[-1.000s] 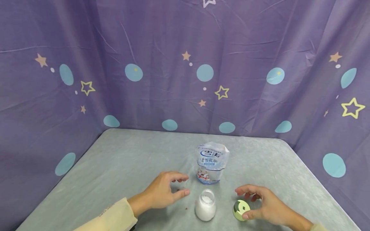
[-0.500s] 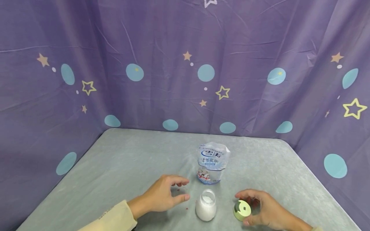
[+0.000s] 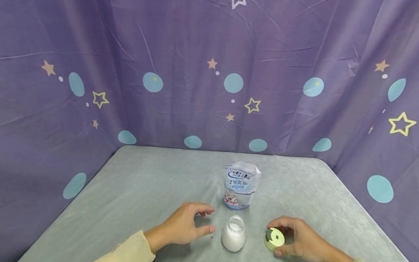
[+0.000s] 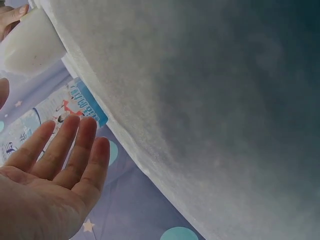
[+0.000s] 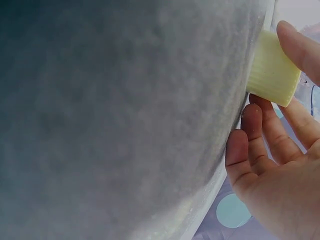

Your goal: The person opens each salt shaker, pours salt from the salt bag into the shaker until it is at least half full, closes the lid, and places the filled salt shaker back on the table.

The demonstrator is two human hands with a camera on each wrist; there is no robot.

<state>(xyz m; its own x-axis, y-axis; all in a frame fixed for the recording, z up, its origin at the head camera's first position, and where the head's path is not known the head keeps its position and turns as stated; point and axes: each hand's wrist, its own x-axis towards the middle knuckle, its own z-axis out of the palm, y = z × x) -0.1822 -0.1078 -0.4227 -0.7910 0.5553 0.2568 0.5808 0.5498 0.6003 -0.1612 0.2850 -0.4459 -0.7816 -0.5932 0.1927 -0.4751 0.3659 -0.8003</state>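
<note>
A glass jar (image 3: 233,234) filled with white salt stands upright and uncovered near the front of the table. Just left of it, my left hand (image 3: 184,223) hovers with fingers spread and touches nothing. In the left wrist view the fingers (image 4: 64,150) look straight and the palm faces up to the camera. To the jar's right, my right hand (image 3: 302,238) holds a pale green jar lid (image 3: 274,239) by its sides, thumb near, fingertips far. The right wrist view shows the lid (image 5: 272,70) at the table surface between thumb and fingers.
Behind the jar a blue and white salt bag (image 3: 241,185) stands on the grey cloth-covered table (image 3: 157,174). A small red speck (image 3: 211,237) lies left of the jar. Purple curtains (image 3: 183,72) close off the back and sides.
My right thumb has slid from the lid's top to its near side, and the fingers have closed in on its far side. The left hand has dropped slightly; the jar and bag stay put.
</note>
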